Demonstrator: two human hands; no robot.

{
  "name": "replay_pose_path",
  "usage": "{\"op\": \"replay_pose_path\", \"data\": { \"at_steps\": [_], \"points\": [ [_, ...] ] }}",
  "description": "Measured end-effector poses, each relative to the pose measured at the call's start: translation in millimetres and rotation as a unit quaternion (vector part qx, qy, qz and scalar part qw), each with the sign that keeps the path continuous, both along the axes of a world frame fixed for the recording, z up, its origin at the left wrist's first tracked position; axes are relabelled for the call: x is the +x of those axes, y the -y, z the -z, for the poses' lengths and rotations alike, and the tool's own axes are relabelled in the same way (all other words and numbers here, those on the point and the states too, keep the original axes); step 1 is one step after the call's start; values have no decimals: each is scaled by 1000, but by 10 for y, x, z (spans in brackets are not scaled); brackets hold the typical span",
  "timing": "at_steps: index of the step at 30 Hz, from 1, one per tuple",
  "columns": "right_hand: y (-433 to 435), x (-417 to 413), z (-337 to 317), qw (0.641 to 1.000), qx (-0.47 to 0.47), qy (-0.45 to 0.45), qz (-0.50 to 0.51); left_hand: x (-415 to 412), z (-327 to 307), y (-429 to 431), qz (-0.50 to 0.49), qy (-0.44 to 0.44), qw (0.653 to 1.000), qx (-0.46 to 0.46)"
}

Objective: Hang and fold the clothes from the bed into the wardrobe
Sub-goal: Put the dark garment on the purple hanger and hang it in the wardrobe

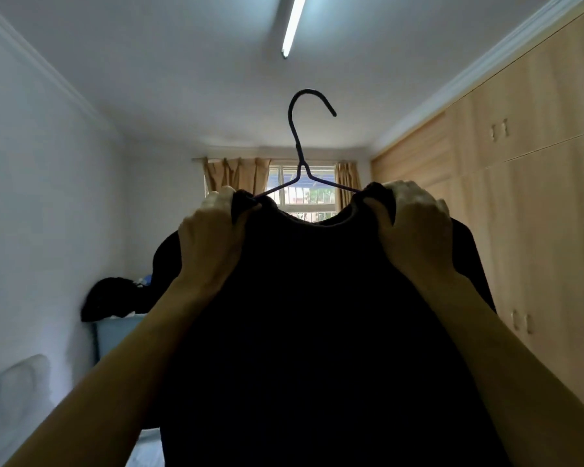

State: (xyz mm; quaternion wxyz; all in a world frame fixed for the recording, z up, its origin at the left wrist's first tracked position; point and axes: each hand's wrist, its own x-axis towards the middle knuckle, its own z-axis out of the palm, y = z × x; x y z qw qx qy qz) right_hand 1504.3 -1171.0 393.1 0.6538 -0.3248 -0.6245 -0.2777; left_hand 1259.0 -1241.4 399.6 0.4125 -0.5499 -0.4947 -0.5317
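A black shirt [311, 315] hangs in front of me, held up high at head level. A thin dark wire hanger [302, 153] sits inside its neck, with the hook pointing up and to the right. My left hand [213, 241] grips the shirt's left shoulder at the collar. My right hand [415, 230] grips the right shoulder the same way. The shirt fills the lower middle of the view and hides what is below it. The light wooden wardrobe [536, 183] lines the right wall, doors closed.
A blue bin [115, 332] heaped with dark clothes [112, 298] stands by the left wall. A pale pillow [14, 389] lies at the lower left. A curtained window [300, 193] is at the far end. A tube light [292, 25] runs along the ceiling.
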Motion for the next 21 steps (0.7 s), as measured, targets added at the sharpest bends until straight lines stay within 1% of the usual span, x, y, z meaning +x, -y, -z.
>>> {"op": "replay_pose_path", "data": {
  "at_steps": [3, 5, 7, 10, 16, 18, 21],
  "points": [
    [138, 50, 86, 999, -9, 37, 5, -13, 109, 99, 31, -3, 999, -44],
    [229, 75, 164, 998, -33, 53, 5, -24, 221, 134, 52, 4, 996, -73],
    [312, 73, 276, 997, -52, 46, 22, -4, 351, 159, 67, 10, 994, -91],
    [479, 68, 487, 997, -52, 25, 50, 115, 543, 195, 110, -17, 988, -109],
    [885, 226, 883, 991, -94, 13, 91, 519, 767, 228, 136, -138, 976, -95],
    [1041, 397, 967, 988, -114, 7, 103, 688, 819, 256, 143, -151, 974, -92],
    [1333, 750, 1008, 985, -136, -6, 108, 1031, 856, 393, 182, -146, 969, -78]
  ]
}}
